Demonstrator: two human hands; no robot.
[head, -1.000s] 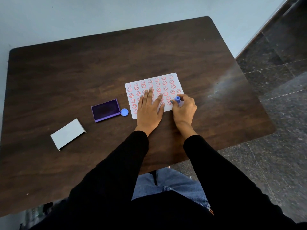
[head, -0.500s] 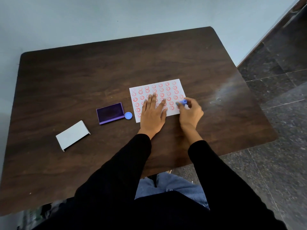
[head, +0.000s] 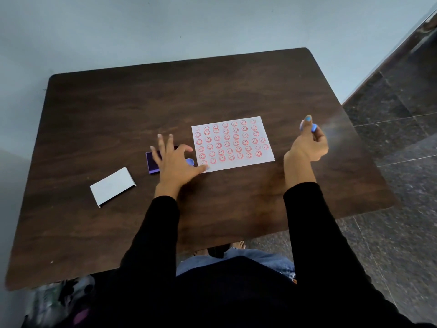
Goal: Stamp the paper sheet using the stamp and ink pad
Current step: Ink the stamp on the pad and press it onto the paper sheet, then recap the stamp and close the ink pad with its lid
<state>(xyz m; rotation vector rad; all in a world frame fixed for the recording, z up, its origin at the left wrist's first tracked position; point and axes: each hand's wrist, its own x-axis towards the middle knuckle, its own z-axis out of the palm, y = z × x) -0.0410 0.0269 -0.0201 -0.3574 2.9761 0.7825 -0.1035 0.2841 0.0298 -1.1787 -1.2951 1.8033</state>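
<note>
1. R hand (head: 306, 144) is off the paper sheet (head: 233, 144) now; half a sec ago it was pressing down at the sheet's right near edge. It's lifted, hanging to the right of the sheet above the table (head: 165, 95), well clear of it.
2. R fingers stay pinched on the small blue stamp (head: 313, 127): stamp sits btwn thumb & fingertips, only its blue end showing.
3. L hand (head: 173, 162) has left the sheet too. Before, it lay flat on the paper holding it down. Now fingers are spread & loose, gripping nothing, over the purple ink pad (head: 152, 162) & the round blue cap (head: 190, 161); thumb tip just meets the sheet's near-left corner.
4. Sheet lies flat mid-table, uncovered, w/ rows of red smiley marks nearly across the whole face. Bottom-right mark looks boldest.
5. Grey lid (head: 112, 185) lies apart, left of the pad.
6. Meaning, prob: last free spot got stamped, so stamping looks done or nearly so. L hand by the cap hints at capping the stamp next, but can't tell; re-inking is also possible.
</note>
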